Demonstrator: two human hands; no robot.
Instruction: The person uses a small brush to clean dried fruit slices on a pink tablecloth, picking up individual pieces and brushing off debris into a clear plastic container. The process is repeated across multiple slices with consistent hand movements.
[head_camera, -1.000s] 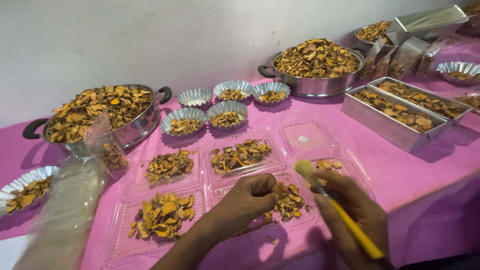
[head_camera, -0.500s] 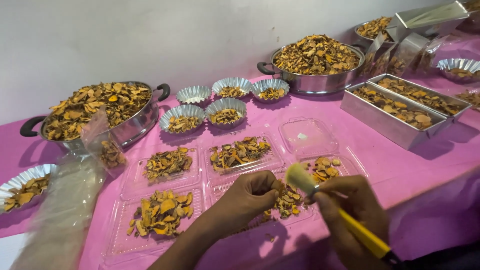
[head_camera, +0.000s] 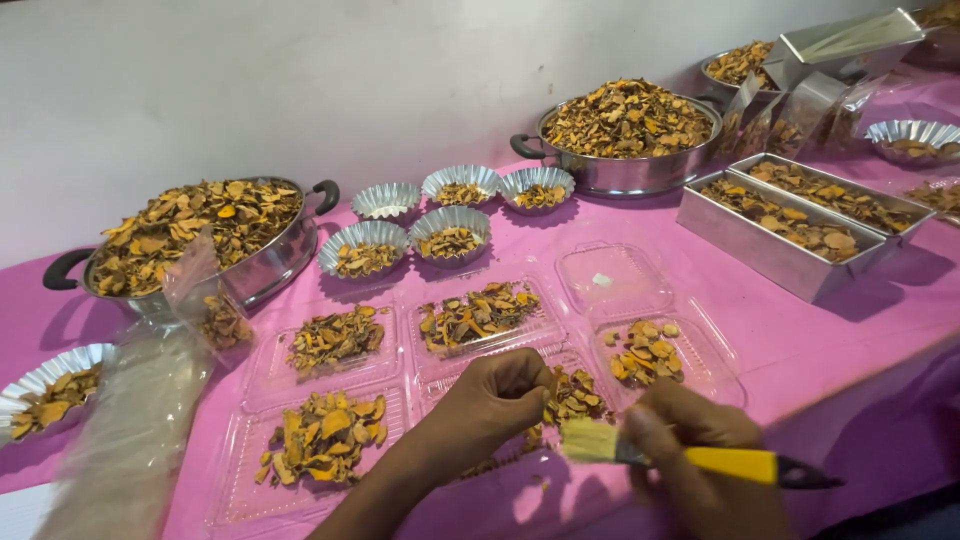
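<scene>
The left hand (head_camera: 490, 400) is curled, fingertips pinched on dried orange-yellow slices (head_camera: 570, 395) in a clear plastic tray (head_camera: 440, 385) at 6 o'clock on the pink table (head_camera: 800, 340). Just at its 3 o'clock the right hand (head_camera: 690, 440) is closed around a yellow-handled brush (head_camera: 700, 458), bristles pointing to 9 o'clock near those slices. Judging by the spread, four other trays already hold heaps, while an empty clear lid (head_camera: 612, 278) at 12 o'clock of the hands and two big heaped pans (head_camera: 625, 135) suggest plenty remains. The hands cover much of the tray; whether a slice is truly gripped is hard to make out, and containers at 2 o'clock run off frame
</scene>
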